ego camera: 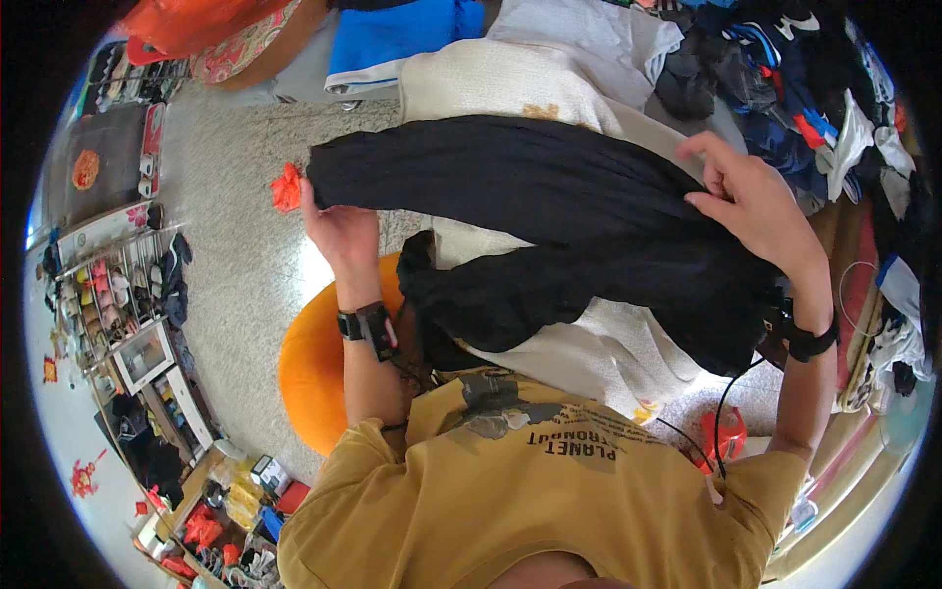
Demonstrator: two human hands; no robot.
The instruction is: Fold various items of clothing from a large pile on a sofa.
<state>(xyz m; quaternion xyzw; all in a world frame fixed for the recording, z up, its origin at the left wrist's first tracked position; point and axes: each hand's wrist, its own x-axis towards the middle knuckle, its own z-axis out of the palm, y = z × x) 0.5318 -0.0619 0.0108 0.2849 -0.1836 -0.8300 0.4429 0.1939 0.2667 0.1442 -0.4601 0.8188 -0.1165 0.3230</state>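
Observation:
Black trousers (508, 177), or a similar long garment, stretch across my lap, one leg laid straight above the other, which is bunched. At the far left end of the upper leg, my left hand (342, 228) grips the hem, its thumb showing and the other fingers hidden under the cloth. My right hand (758, 199) is over the garment's right end with index finger and thumb apart. Its thumb tip is close to the black fabric; whether it touches I cannot tell. A cream cloth (500, 81) with a brown mark lies beneath the trousers.
A blue garment (405, 37) and a pale grey one (581, 29) lie beyond the cream cloth. Mixed clothes are heaped at right (780, 96). An orange round cushion (316, 353) is by my left forearm. A shoe rack (110, 294) stands left, and a red crumpled item (285, 188) shows past my left fingertips.

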